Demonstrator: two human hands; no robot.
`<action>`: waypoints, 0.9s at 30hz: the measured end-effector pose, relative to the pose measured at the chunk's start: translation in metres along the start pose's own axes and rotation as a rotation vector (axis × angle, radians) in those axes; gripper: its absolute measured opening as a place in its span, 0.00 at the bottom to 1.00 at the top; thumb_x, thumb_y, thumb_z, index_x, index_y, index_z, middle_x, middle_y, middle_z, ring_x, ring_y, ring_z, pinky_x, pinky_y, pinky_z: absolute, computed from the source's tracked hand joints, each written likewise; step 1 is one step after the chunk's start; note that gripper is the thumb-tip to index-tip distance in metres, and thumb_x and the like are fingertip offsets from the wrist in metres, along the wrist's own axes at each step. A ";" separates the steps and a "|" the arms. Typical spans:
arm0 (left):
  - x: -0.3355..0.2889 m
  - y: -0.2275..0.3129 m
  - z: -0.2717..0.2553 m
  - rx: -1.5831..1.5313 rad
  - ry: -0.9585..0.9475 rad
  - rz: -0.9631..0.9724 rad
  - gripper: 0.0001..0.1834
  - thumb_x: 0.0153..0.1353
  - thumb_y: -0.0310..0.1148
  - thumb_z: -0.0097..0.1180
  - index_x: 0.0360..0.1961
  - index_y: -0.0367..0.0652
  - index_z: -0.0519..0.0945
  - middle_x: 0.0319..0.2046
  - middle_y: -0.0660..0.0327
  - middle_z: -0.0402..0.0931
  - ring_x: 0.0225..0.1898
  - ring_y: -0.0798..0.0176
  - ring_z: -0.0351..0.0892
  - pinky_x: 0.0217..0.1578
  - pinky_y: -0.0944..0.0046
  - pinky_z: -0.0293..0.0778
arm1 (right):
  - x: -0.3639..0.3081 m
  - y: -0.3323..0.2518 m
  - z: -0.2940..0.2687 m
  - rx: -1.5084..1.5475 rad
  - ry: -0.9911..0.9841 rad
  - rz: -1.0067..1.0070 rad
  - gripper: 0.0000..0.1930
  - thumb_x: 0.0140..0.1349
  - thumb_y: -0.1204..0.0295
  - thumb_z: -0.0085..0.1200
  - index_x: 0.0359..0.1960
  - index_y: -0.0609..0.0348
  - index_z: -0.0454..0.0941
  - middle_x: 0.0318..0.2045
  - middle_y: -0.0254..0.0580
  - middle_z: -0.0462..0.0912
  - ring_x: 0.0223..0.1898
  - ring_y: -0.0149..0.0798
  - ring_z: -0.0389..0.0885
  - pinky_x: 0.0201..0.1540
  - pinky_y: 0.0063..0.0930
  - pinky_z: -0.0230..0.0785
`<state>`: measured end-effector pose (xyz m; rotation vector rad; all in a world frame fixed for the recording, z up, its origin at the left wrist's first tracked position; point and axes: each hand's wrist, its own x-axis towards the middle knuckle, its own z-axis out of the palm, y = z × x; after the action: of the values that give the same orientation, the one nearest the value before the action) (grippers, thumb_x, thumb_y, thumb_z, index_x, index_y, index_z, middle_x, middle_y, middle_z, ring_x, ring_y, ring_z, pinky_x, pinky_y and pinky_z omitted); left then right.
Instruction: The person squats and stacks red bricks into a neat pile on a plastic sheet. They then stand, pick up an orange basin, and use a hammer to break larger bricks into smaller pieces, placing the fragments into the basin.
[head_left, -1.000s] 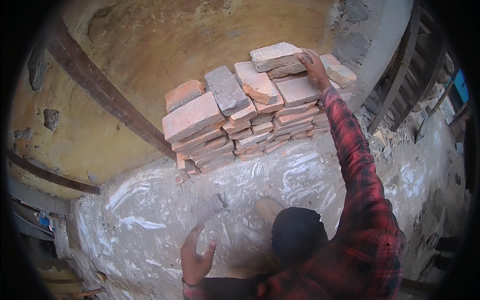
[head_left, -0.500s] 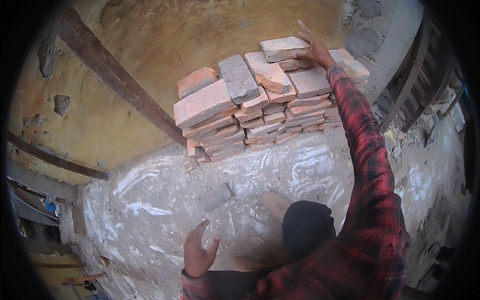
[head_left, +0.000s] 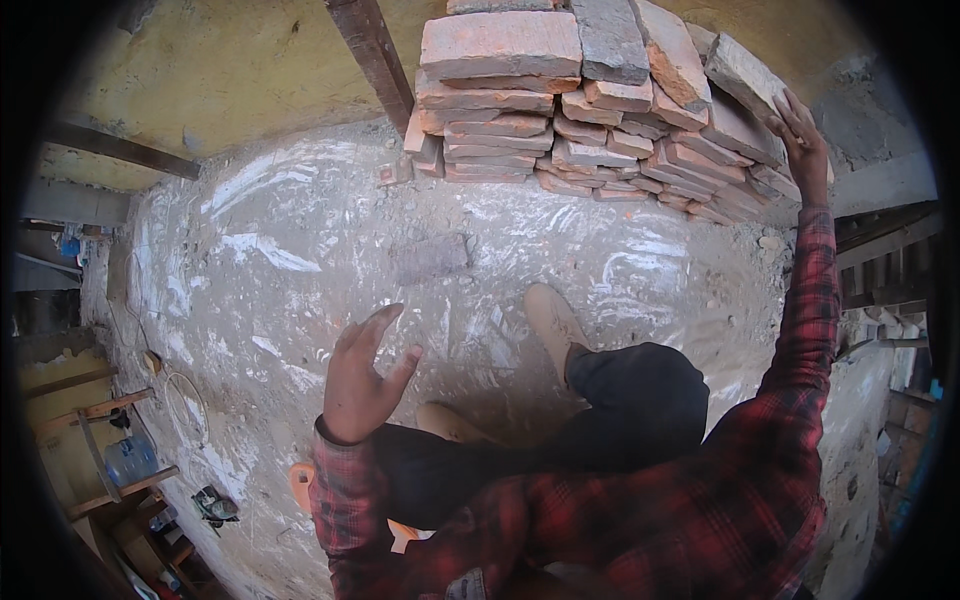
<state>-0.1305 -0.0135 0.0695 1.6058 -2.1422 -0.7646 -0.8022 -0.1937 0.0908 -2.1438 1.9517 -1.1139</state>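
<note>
The brick pile [head_left: 590, 110] stands on the dusty floor [head_left: 300, 260] against the ochre wall, beside a dark slanting beam [head_left: 370, 50]. At the pile's far right end a grey-red top brick [head_left: 745, 75] lies tilted, and the right hand [head_left: 800, 140] rests on its outer end, fingers spread over the edge; whether it truly grips the brick or only touches it cannot be told. The right arm, in a red plaid sleeve, reaches straight out and up to the pile. The left hand [head_left: 362, 375] is well apart from the bricks, raised over the floor near the person's knee, released, palm open and fingers loosely curled, holding nothing. A tan shoe [head_left: 550, 320] is planted on the floor between the hand and the pile. Compared with half a second ago, the pile sits nearer and higher in view, the right hand stays at the same end brick, and the left hand has lifted a little.
</note>
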 end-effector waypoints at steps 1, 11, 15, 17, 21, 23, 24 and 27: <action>0.000 -0.002 -0.003 0.009 -0.001 -0.028 0.27 0.62 0.37 0.65 0.59 0.37 0.76 0.54 0.44 0.78 0.56 0.38 0.76 0.58 0.48 0.71 | -0.021 0.003 -0.007 -0.070 -0.023 -0.104 0.21 0.67 0.70 0.60 0.62 0.49 0.79 0.69 0.39 0.71 0.69 0.40 0.70 0.70 0.35 0.62; 0.033 -0.010 0.007 0.092 -0.307 0.070 0.26 0.60 0.35 0.66 0.58 0.37 0.76 0.54 0.44 0.79 0.55 0.37 0.78 0.59 0.47 0.70 | -0.075 -0.042 0.057 -0.567 0.171 -0.114 0.28 0.72 0.48 0.47 0.72 0.33 0.65 0.79 0.48 0.43 0.78 0.57 0.36 0.74 0.62 0.21; 0.061 -0.048 0.024 0.091 -0.360 0.115 0.27 0.58 0.35 0.67 0.58 0.39 0.76 0.53 0.46 0.80 0.53 0.37 0.78 0.58 0.47 0.70 | -0.030 -0.042 0.090 -0.446 0.268 -0.014 0.31 0.75 0.42 0.33 0.76 0.30 0.56 0.79 0.49 0.38 0.79 0.59 0.28 0.70 0.69 0.12; 0.088 -0.082 0.047 0.056 -0.447 0.066 0.29 0.57 0.35 0.68 0.58 0.39 0.75 0.55 0.45 0.79 0.56 0.39 0.77 0.59 0.49 0.70 | -0.024 -0.033 0.084 -0.417 0.217 -0.089 0.32 0.75 0.41 0.31 0.77 0.31 0.54 0.80 0.49 0.35 0.78 0.60 0.28 0.70 0.69 0.12; 0.152 -0.150 0.138 0.320 -0.438 0.233 0.47 0.51 0.43 0.74 0.70 0.45 0.64 0.70 0.48 0.62 0.69 0.39 0.63 0.65 0.42 0.64 | -0.028 -0.029 0.071 -0.440 0.070 -0.053 0.35 0.74 0.39 0.27 0.79 0.34 0.48 0.80 0.49 0.31 0.78 0.61 0.28 0.70 0.70 0.14; 0.154 -0.179 0.179 0.593 -0.505 0.145 0.54 0.47 0.45 0.77 0.73 0.50 0.60 0.74 0.53 0.54 0.72 0.40 0.56 0.65 0.35 0.60 | -0.038 -0.040 0.076 -0.451 0.188 -0.041 0.36 0.75 0.44 0.35 0.79 0.42 0.45 0.79 0.54 0.31 0.78 0.61 0.31 0.72 0.67 0.18; 0.151 -0.193 0.194 0.642 -0.529 0.109 0.63 0.43 0.49 0.78 0.77 0.59 0.52 0.74 0.55 0.50 0.73 0.40 0.52 0.66 0.28 0.54 | -0.045 -0.047 0.082 -0.465 0.251 -0.023 0.36 0.75 0.46 0.38 0.79 0.43 0.45 0.79 0.54 0.31 0.79 0.60 0.31 0.73 0.64 0.20; 0.152 -0.225 0.217 0.664 -0.387 0.180 0.61 0.42 0.49 0.77 0.77 0.64 0.53 0.70 0.53 0.56 0.70 0.41 0.56 0.66 0.30 0.55 | -0.089 -0.072 0.105 -0.214 0.419 0.021 0.37 0.72 0.57 0.51 0.76 0.54 0.49 0.76 0.65 0.38 0.77 0.65 0.35 0.75 0.57 0.33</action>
<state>-0.1277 -0.1606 -0.2453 1.6023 -3.0025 -0.3310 -0.6820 -0.1451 0.0058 -2.1127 2.3544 -1.5169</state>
